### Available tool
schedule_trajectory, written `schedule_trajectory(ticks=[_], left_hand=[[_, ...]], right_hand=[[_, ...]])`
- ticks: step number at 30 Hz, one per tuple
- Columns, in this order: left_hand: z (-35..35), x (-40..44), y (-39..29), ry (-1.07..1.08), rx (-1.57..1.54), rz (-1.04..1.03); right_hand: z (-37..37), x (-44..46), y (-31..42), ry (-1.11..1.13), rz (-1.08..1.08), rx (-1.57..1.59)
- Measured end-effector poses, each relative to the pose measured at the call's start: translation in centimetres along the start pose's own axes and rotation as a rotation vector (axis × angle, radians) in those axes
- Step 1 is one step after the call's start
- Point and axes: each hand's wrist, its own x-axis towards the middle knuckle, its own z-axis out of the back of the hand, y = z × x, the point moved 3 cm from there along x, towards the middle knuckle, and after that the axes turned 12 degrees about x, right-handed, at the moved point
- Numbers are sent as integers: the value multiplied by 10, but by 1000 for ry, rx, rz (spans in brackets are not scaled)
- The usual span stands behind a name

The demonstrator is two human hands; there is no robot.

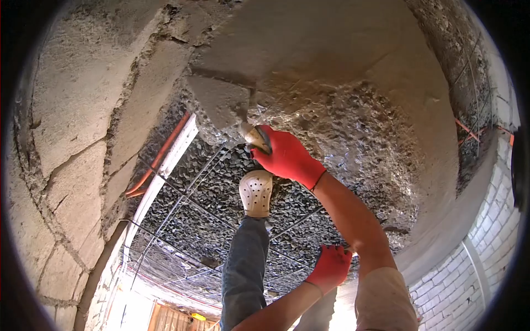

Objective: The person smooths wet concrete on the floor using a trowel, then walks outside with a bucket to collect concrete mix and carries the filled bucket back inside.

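My right hand (pixel 290 157), in a red glove, is closed around the handle of a trowel (pixel 220 102). The trowel's pointed blade is smeared with grey mortar and lies against the wet concrete (pixel 364 132), at the edge of a stone slab. My left hand (pixel 331 266), also red-gloved, is low in the view near my right forearm. Its fingers are curled in; what they hold, if anything, is hidden.
Grey gravel (pixel 210 220) lies under thin rebar (pixel 185 201). My foot in a beige clog (pixel 256 193) stands on the gravel. Flat stone slabs (pixel 77 138) line the left, beside an orange pipe (pixel 165 149) and a white strip (pixel 176 146). A white brick wall (pixel 452 292) curves at right.
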Motion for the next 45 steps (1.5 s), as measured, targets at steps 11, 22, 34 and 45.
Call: schedule_trajectory(ticks=[11, 22, 34, 45], left_hand=[[-10, 0, -3, 124, -41, -26], [0, -1, -2, 202, -121, -12], [5, 9, -4, 244, -72, -79], [13, 14, -2, 89, -21, -83]], right_hand=[[70, 46, 7, -55, 173, -331], [166, 19, -6, -327, 9, -155], [111, -43, -55, -70, 69, -153], [256, 0, -53, -266, -56, 23]])
